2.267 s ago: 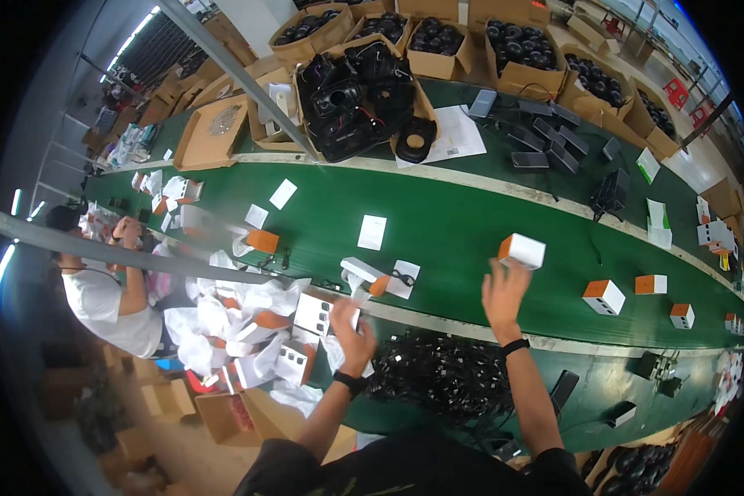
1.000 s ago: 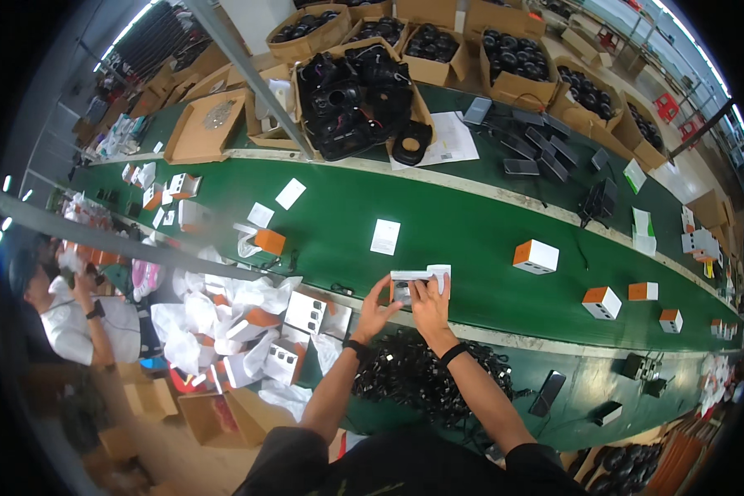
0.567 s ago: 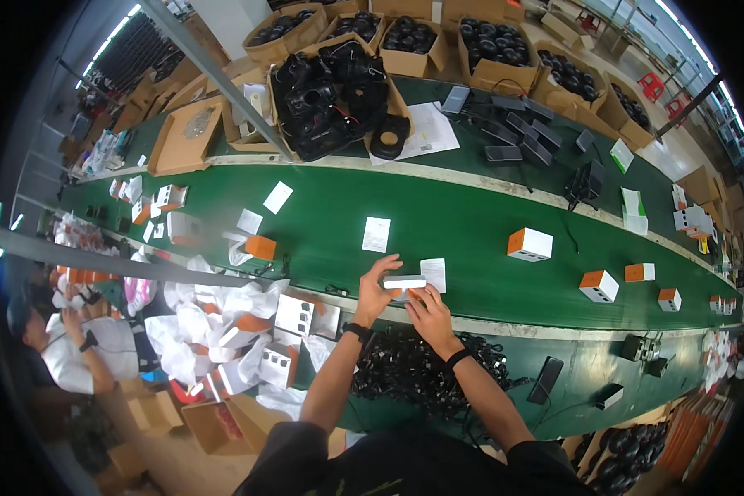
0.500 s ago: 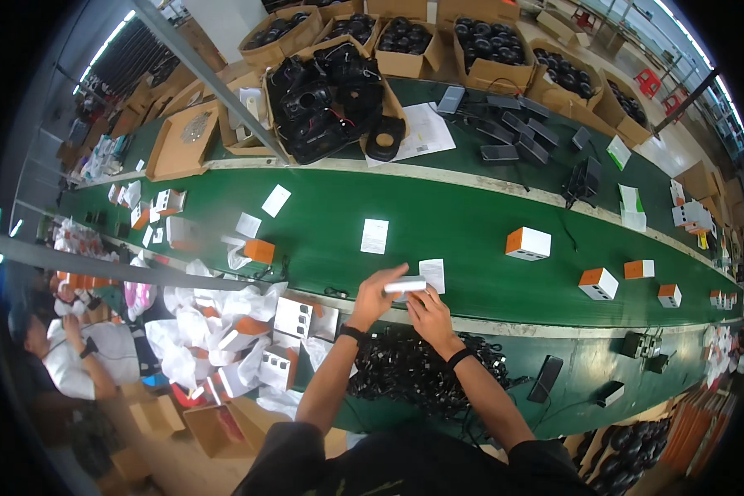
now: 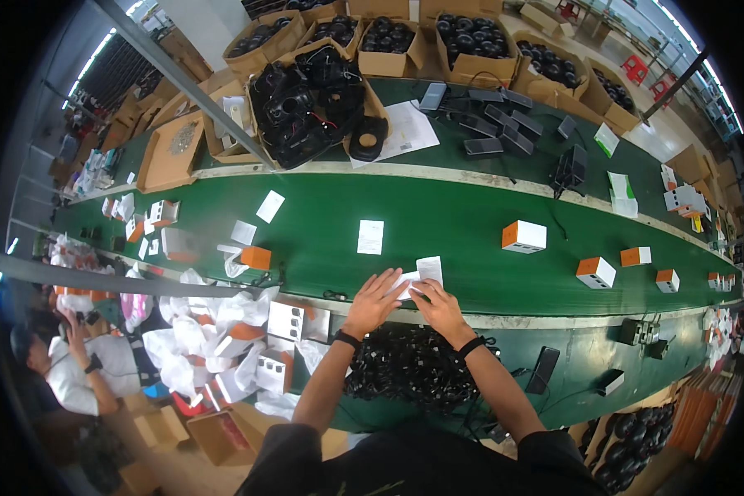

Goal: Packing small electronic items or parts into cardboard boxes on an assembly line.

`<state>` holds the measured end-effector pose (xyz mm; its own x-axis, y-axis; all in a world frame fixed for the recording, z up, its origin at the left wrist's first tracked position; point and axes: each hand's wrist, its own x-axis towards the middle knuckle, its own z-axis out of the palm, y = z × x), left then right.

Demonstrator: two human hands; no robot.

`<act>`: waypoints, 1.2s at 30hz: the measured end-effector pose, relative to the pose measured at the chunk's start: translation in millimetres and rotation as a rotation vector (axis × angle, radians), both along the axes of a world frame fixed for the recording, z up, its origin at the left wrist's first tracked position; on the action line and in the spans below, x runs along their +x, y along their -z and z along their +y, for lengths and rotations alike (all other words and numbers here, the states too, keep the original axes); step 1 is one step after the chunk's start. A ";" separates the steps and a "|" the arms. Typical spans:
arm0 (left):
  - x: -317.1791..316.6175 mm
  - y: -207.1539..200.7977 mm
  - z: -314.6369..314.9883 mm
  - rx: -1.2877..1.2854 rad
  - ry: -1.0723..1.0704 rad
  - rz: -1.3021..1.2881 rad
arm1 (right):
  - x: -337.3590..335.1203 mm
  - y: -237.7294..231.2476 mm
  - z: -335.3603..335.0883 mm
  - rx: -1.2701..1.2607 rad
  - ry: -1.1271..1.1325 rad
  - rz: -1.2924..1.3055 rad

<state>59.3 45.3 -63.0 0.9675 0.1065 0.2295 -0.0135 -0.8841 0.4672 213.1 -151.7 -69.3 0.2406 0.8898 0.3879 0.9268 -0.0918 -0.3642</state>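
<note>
Both my hands are together over the belt's near side, on a small white box [image 5: 403, 286] that they largely cover. My left hand [image 5: 373, 304] grips its left side, with long fingers reaching forward over it. My right hand [image 5: 441, 309] has its fingers bent onto the right side. Just beyond the right fingers lies a white printed leaflet [image 5: 430, 269], partly hidden. Another leaflet [image 5: 370, 237] lies flat farther up the belt. Closest to my wrists is a heap of black cables [image 5: 409, 364].
The green belt [image 5: 322, 207] carries orange-and-white boxes [image 5: 524, 237] to the right. White wrapping bags [image 5: 178, 335] and opened boxes pile up at left, near a seated person [image 5: 91, 364]. A metal bar [image 5: 116, 274] crosses the left. Black parts fill a carton [image 5: 306, 107] beyond the belt.
My hands have brought the white box down from its raised, tilted position toward the belt. My left fingers now stretch forward over it. The view has shifted slightly.
</note>
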 end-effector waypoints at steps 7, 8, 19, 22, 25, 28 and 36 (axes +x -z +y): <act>3.8 1.9 -2.6 -0.029 0.073 0.147 | 2.6 -12.1 -0.8 -0.027 -0.067 0.140; 6.4 -1.4 -2.6 -0.050 0.058 0.123 | 7.4 -9.9 2.4 -0.089 -0.013 0.154; -72.3 44.3 70.1 -0.042 -0.528 0.427 | 46.2 -5.3 -48.3 0.145 0.692 0.315; -77.6 54.4 94.4 -0.050 -0.461 0.434 | 62.8 -4.0 -67.6 0.060 0.899 0.208; -81.4 54.9 93.7 -0.066 -0.455 0.397 | 54.6 -12.9 -63.5 0.019 0.940 -0.049; -52.5 35.0 62.6 -0.484 -0.630 0.010 | 26.8 -33.8 -44.2 0.027 0.556 0.018; -34.3 -72.5 -4.8 -0.606 -0.271 0.133 | -49.2 -38.4 35.7 -0.341 -0.015 0.035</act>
<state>25.0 40.5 9.5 0.9043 0.4217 -0.0669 0.2640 -0.4290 0.8639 163.9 -116.0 -31.0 0.2346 0.9703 0.0592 0.9163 -0.2004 -0.3469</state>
